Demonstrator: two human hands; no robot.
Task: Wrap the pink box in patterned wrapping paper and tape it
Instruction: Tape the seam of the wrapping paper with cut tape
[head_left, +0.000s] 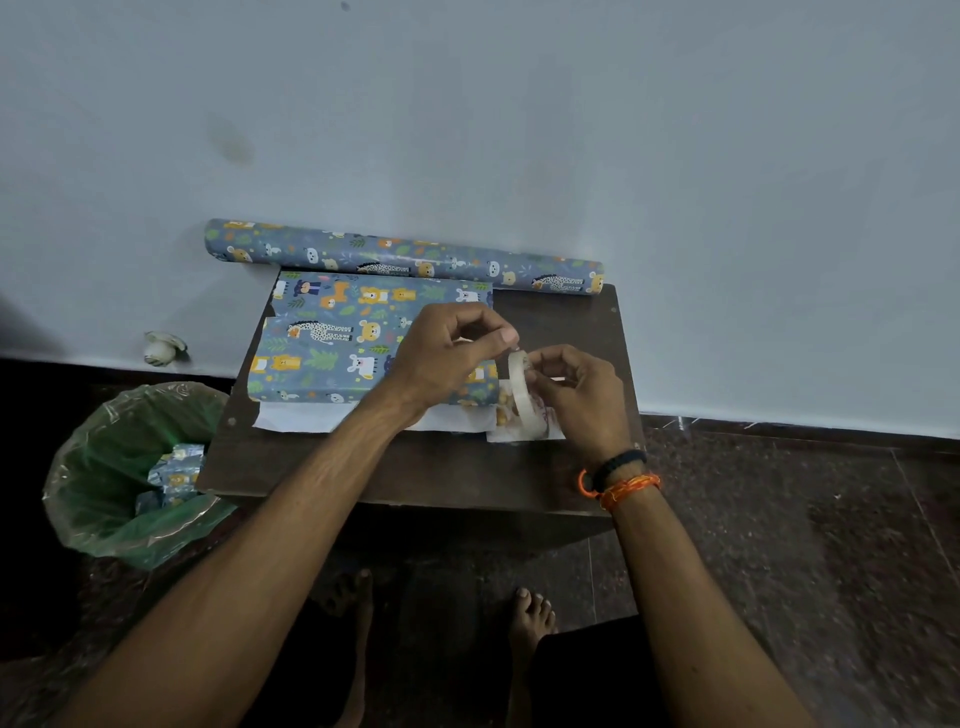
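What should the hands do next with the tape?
Probably pull a short strip free. The right hand holds the tape roll and the left hand pinches its loose end, above the wrapped box, whose white paper edge looks untaped.

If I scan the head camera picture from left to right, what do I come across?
Green-lined waste bin → wrapped box → left hand → tape roll → right hand → wrist bands.
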